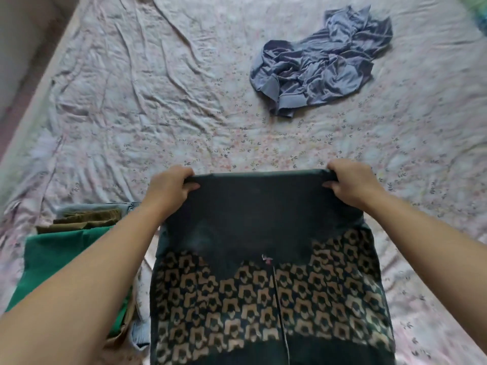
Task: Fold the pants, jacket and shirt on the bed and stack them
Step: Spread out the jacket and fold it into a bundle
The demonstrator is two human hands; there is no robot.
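A dark green garment [263,222] with a tan pattern across its lower part lies in front of me on the bed, its far edge lifted. My left hand [168,188] grips the left end of that far edge. My right hand [350,183] grips the right end. A crumpled blue-grey garment [319,64] lies loose farther back, right of centre. At my left, partly under my left arm, sits a stack of folded clothes [60,246] with a bright green piece on top, olive and light blue pieces below.
The bed sheet [158,101] is pale with a small floral print and many wrinkles. The bed's left edge [34,101] runs diagonally along the left side of the view, with the floor beyond it. A green-blue item peeks in at the top right corner [478,11].
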